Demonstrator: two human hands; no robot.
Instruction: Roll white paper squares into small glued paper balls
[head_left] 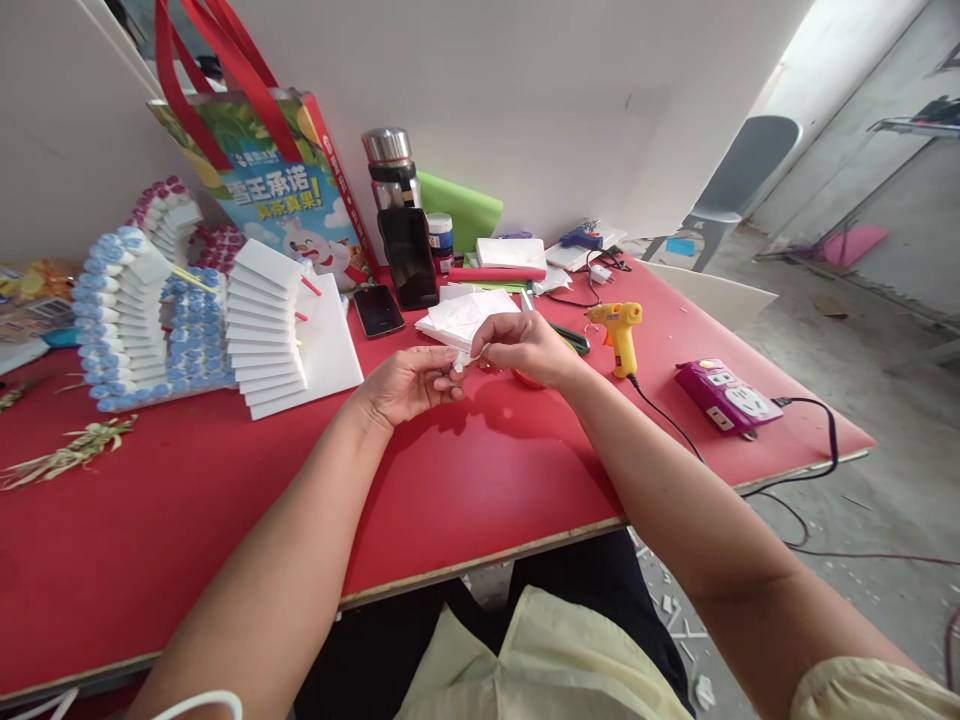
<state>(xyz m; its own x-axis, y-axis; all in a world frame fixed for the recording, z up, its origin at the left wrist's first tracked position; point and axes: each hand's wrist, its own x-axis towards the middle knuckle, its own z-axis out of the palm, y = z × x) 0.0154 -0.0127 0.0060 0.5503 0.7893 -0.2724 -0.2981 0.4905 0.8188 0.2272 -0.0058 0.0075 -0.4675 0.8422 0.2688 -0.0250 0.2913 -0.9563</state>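
Observation:
My left hand (409, 385) and my right hand (525, 345) meet over the middle of the red table (480, 480). Both pinch a small white foam piece (460, 362) between their fingertips, fingers closed around it. Just behind the hands lies a stack of white foam sheets (465, 315). A red round object (525, 378) peeks out under my right hand; what it is I cannot make out.
A yellow glue gun (619, 330) stands right of my hands, its cord running to a purple power strip (724, 395). A white stepped foam model (277, 330) with blue-capped pieces (127, 320) sits left. Two phones (409, 255), a flask (390, 165) and a printed bag (277, 180) stand behind.

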